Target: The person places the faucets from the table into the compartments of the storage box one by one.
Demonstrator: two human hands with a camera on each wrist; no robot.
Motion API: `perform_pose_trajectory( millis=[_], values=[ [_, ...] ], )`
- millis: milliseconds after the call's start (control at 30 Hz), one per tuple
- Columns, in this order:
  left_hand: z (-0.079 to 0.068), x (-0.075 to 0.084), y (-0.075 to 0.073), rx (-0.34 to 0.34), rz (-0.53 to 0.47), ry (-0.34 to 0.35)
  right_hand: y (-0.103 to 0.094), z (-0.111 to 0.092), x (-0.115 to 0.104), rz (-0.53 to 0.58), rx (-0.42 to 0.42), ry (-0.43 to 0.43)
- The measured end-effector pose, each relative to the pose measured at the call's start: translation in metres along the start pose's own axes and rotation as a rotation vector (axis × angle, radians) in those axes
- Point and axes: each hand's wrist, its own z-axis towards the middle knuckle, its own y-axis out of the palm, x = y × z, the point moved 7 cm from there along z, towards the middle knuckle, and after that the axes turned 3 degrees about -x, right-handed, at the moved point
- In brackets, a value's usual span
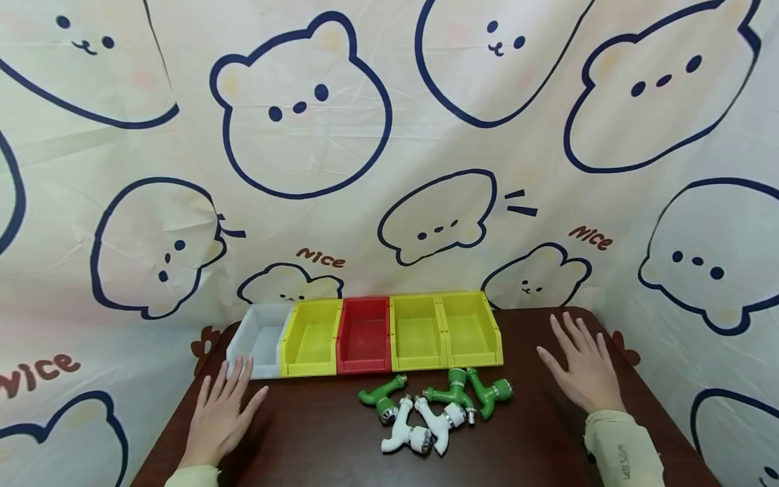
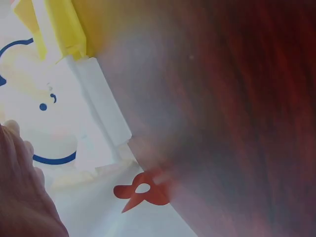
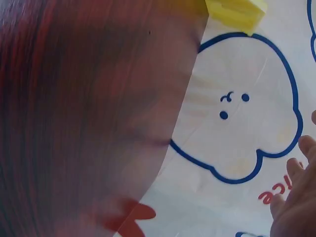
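Note:
Several plastic taps lie in a loose group at the middle of the dark wooden table [image 1: 316, 433]. Green ones, such as the green tap [image 1: 382, 398] on the left, lie behind two white ones, among them a white tap [image 1: 403, 429]. My left hand [image 1: 220, 411] is left of the taps, fingers spread and straight, its fingertips near the front of the white bin [image 1: 262, 338]. Off to the right, my right hand [image 1: 581, 365] has its fingers stretched out, away from the taps. Neither hand holds anything. In the wrist views only part of each hand shows at the edge.
A row of bins stands along the back of the table: the white one, a yellow bin [image 1: 312, 338], a red bin [image 1: 364, 336] and two more yellow bins [image 1: 471, 331] on the right. A cloth with bear drawings [image 1: 304, 162] hangs behind and beside the table.

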Motion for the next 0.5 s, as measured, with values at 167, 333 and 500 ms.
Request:
perform_pose_trajectory(
  millis=[167, 333, 500],
  values=[
    [0.014, 0.003, -0.002, 0.026, 0.011, 0.038, 0.012, -0.001, -0.018, -0.023, -0.012, -0.055],
    [0.038, 0.006, 0.0, -0.011, 0.017, 0.095, 0.03, -0.005, -0.049, -0.02, -0.063, -0.144],
    [0.058, 0.013, 0.009, -0.108, -0.036, 0.092, 0.042, -0.016, -0.081, -0.008, -0.138, -0.23]
  ],
)
